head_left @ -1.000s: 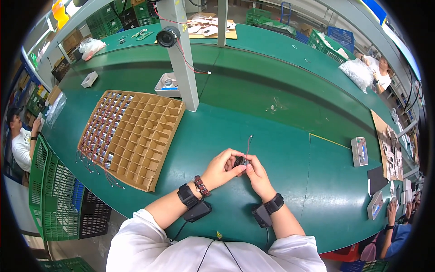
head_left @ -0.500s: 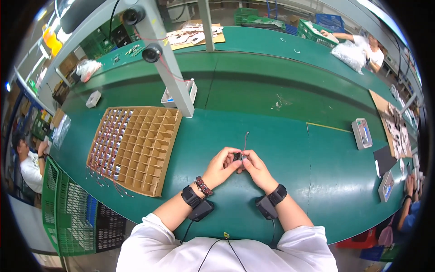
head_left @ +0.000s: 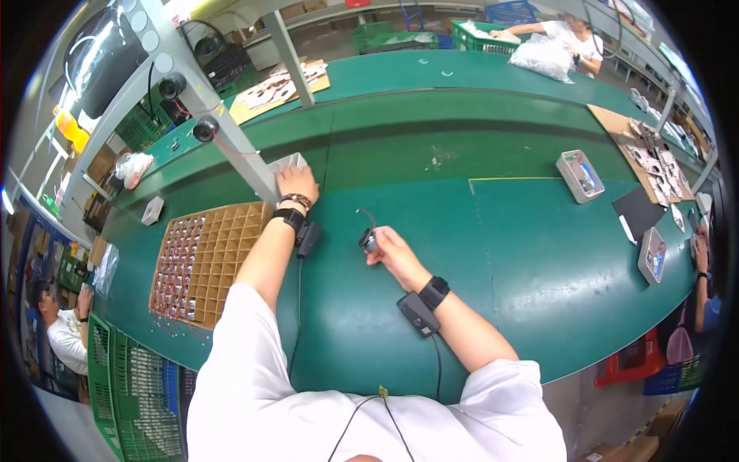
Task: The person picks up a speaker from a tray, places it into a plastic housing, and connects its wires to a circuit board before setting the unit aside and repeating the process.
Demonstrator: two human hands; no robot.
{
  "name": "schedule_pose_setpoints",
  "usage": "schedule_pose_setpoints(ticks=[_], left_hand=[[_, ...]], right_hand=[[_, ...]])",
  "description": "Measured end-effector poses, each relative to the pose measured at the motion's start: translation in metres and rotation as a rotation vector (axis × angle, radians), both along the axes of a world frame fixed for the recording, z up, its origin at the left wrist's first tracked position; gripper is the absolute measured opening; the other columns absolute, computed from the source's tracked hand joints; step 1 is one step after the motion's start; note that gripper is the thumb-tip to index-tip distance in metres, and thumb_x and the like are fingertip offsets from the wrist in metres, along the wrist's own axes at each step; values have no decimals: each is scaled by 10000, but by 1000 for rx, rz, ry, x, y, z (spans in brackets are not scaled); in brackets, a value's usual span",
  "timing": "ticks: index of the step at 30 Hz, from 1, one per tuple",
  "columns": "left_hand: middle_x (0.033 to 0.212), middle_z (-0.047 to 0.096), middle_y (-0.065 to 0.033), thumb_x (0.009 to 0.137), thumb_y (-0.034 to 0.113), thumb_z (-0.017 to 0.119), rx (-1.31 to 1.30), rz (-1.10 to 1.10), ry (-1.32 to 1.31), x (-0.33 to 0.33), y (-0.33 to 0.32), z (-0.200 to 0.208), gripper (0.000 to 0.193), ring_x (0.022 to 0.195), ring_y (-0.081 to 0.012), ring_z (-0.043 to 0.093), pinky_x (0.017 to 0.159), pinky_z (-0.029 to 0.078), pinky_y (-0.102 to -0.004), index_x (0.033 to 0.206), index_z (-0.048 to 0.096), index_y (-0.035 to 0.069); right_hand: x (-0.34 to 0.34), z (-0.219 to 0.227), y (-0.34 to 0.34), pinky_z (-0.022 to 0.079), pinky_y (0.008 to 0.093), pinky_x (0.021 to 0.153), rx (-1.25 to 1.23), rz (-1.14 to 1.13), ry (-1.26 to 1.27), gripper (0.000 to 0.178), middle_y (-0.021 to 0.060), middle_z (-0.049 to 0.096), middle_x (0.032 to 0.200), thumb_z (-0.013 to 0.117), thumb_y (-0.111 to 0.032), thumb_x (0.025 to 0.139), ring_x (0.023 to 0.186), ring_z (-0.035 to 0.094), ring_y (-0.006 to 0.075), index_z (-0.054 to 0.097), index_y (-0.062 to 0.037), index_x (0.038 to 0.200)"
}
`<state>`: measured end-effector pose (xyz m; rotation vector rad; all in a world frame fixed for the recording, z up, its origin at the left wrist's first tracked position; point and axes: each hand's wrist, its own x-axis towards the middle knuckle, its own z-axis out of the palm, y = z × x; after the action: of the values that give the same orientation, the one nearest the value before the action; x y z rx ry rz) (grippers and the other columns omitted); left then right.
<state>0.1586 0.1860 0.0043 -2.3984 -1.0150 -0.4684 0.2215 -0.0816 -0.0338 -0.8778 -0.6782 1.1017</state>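
Observation:
My right hand point(head_left: 388, 249) is closed on a small round black-and-silver part point(head_left: 368, 240), held just above the table, and a thin reddish wire point(head_left: 369, 215) curls up from it. My left arm stretches forward and left. At the grey post, my left hand point(head_left: 298, 185) reaches over a pale plastic tray point(head_left: 286, 161), its fingertips dipping out of sight, so I cannot tell what they touch. Left of that arm lies a divided cardboard box point(head_left: 219, 254). Its left columns hold many silver pieces with red wires; the visible compartments on its right hold none.
The grey post point(head_left: 223, 127) carries round black devices. Two small trays, one a grey tray point(head_left: 580, 176) and one a nearer tray point(head_left: 652, 256), stand at the right beside a black sheet point(head_left: 637, 212). Green crates point(head_left: 127, 385) stand at the left edge. Other people work around the tables.
My left hand has let go of the round part and moved forward and left to the tray by the post. My right hand keeps the part, shifted left. The view has turned right.

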Motion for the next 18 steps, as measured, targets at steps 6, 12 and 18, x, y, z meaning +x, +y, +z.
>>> schedule_pose_setpoints(ticks=[6, 12, 18], left_hand=[[870, 584, -77, 739, 131, 649, 11, -256, -51, 4, 5, -8, 111, 941, -291, 548, 831, 411, -431, 837, 665, 180], [812, 544, -77, 744, 74, 632, -198, -721, -93, -36, -107, 21, 101, 830, -284, 546, 754, 427, -406, 782, 623, 167], [824, 546, -56, 742, 118, 660, -641, -817, 119, -111, -230, 57, 202, 815, -268, 557, 745, 444, -388, 933, 629, 174]], right_hand=[[0, 6, -1, 444, 245, 690, -11, -182, -82, 300, 39, 554, 856, 410, -356, 1009, 705, 534, 113, 504, -74, 1055], [8, 1, -5, 399, 219, 580, 6, -723, 21, 296, 21, 543, 778, 413, -354, 1008, 596, 472, 77, 503, -73, 989], [12, 1, -4, 383, 227, 566, 25, -840, 46, 311, 18, 546, 764, 415, -375, 1004, 586, 452, 75, 502, -78, 967]])
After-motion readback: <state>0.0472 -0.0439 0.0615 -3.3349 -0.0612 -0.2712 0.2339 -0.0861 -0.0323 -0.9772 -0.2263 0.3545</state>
